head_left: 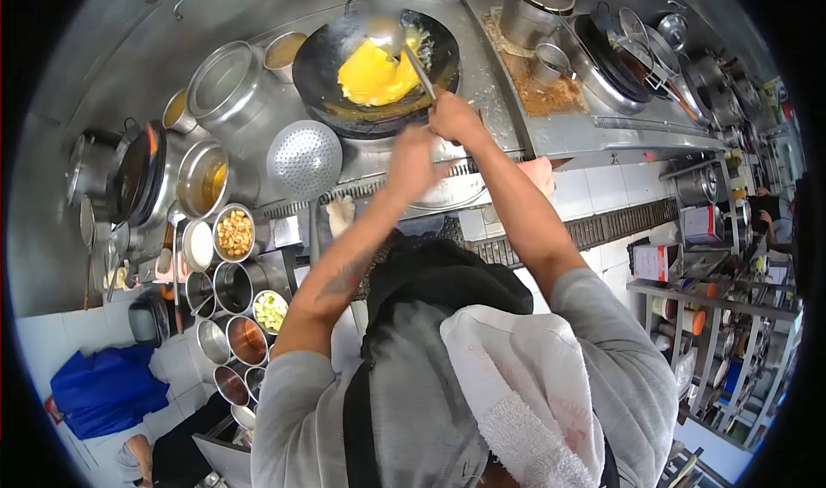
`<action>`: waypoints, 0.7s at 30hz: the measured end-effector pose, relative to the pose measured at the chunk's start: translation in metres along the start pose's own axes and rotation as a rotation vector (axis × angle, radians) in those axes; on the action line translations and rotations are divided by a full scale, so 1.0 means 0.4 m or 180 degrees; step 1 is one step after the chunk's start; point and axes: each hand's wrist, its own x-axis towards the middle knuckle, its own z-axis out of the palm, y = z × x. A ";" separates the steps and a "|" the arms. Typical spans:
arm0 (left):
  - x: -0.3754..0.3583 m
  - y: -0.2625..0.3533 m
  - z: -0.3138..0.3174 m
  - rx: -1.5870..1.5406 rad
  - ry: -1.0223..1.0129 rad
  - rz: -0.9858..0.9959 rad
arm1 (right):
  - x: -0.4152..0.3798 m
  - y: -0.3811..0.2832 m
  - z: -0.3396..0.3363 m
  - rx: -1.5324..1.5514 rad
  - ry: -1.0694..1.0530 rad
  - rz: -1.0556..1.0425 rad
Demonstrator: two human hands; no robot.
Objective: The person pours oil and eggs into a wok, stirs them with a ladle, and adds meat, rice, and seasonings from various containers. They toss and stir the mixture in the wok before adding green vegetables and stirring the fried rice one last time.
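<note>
Yellow egg (370,77) spreads across the middle of a black wok (318,83) on the steel range. My right hand (456,118) is closed around the handle of a ladle (386,35), whose bowl is over the egg and blurred at its top. My left hand (413,165) is smeared by motion just below the wok's near rim, close to my right wrist. Its fingers cannot be made out, nor whether it touches anything. A perforated strainer (305,159) lies left of that hand, its handle pointing toward me.
Steel pots (225,79) stand left of the wok. Nearer are a bowl of browned cubes (235,233), a bowl of green pieces (270,311) and several sauce containers (247,340). Stacked woks (602,66) and a lidded pot (538,10) occupy the right counter. Another person's arm (139,454) shows lower left.
</note>
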 end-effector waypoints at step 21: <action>-0.650 -0.315 0.605 -0.2718 -0.2756 -0.3587 | -0.187 -0.019 -0.126 -0.0760 -0.0375 0.0407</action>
